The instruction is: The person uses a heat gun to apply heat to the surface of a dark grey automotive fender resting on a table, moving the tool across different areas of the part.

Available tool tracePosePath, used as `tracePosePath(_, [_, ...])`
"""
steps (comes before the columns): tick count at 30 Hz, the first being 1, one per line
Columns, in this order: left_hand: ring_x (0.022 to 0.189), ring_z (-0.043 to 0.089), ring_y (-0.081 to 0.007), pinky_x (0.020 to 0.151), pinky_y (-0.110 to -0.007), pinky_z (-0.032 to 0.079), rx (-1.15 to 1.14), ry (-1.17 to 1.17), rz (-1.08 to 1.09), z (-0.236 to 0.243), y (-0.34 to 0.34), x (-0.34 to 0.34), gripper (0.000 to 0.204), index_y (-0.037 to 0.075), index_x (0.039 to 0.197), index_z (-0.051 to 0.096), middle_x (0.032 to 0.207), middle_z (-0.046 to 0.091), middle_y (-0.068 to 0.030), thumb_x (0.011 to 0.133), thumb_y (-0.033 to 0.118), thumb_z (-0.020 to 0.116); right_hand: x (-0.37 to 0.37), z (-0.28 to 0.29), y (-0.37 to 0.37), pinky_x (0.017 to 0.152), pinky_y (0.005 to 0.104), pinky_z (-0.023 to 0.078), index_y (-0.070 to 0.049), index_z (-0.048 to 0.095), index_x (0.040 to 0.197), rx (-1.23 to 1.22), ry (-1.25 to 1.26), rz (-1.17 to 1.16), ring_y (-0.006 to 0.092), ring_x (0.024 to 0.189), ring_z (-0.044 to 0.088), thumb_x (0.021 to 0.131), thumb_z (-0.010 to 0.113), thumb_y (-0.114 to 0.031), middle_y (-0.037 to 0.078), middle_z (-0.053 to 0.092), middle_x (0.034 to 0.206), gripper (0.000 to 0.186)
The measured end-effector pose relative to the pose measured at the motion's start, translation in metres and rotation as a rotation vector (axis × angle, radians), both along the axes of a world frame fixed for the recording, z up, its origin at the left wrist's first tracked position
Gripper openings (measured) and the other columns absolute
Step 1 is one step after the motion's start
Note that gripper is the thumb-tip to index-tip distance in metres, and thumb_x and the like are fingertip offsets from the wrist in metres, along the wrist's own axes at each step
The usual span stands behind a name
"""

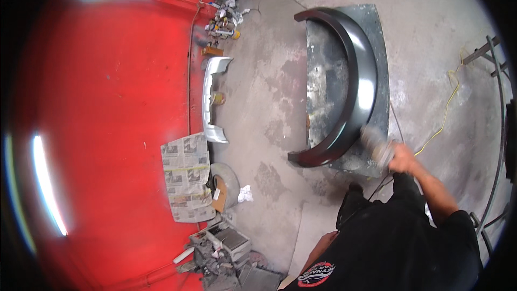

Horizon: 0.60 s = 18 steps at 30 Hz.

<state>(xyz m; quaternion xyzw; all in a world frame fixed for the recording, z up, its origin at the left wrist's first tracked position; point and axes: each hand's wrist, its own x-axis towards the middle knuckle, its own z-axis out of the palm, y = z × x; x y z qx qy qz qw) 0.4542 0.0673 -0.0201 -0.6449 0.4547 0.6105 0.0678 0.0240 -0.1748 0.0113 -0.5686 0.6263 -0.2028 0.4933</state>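
Right arm (435, 189) reaches forward with its fingers (396, 153) curled.

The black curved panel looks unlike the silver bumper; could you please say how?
The black curved panel is glossy and dark, the silver bumper pale. The panel sweeps in a broad arc; the bumper is straighter, with bent ends. The panel rests on a dark board, the bumper beside the red wall. Both are long.

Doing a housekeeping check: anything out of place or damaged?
Yes, along the red wall: a jumbled heap at lower left, containers and scraps strewn at the top, and a crumpled white wad by the round grey object, like litter. Curved black panel: no obvious damage. Tool in right hand: too blurred to judge.
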Motion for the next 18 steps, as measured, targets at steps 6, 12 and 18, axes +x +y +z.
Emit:
tracePosePath(6, [0.072, 0.064, -0.026, 0.066, -0.037, 0.048, 0.071, -0.089, 0.13, 0.061, 0.002, -0.054, 0.045, 0.002, 0.094, 0.065, 0.078, 0.066, -0.0137, 0.091, 0.043, 0.047, -0.081, -0.016, -0.061, 0.049, 0.035, 0.04, 0.0, 0.059, 0.081, 0.127, -0.147, -1.079, 0.0178, 0.051, 0.05, 0.075, 0.066, -0.019, 0.006, 0.056, 0.062, 0.021])
tracePosePath(12, [0.071, 0.063, -0.0254, 0.065, -0.036, 0.047, 0.069, -0.126, 0.181, 0.083, 0.008, -0.056, 0.046, 0.002, 0.094, 0.065, 0.077, 0.066, -0.0134, 0.091, 0.043, 0.047, -0.03, -0.046, -0.03, 0.062, 0.0357, 0.047, -0.003, 0.061, 0.097, -0.071, -0.072, -0.759, 0.0226, 0.068, 0.06, 0.073, 0.067, -0.021, 0.012, 0.063, 0.081, 0.03])
tracePosePath(18, [0.07, 0.063, -0.0248, 0.065, -0.036, 0.047, 0.017, -0.098, 0.205, 0.075, 0.018, -0.042, 0.047, 0.002, 0.093, 0.065, 0.076, 0.065, -0.013, 0.091, 0.044, 0.047, 0.084, 0.001, 0.016, 0.082, 0.0432, 0.049, -0.007, 0.057, 0.111, 0.209, 0.01, 0.092, 0.0382, 0.094, 0.061, 0.07, 0.067, -0.027, 0.022, 0.064, 0.097, 0.047])
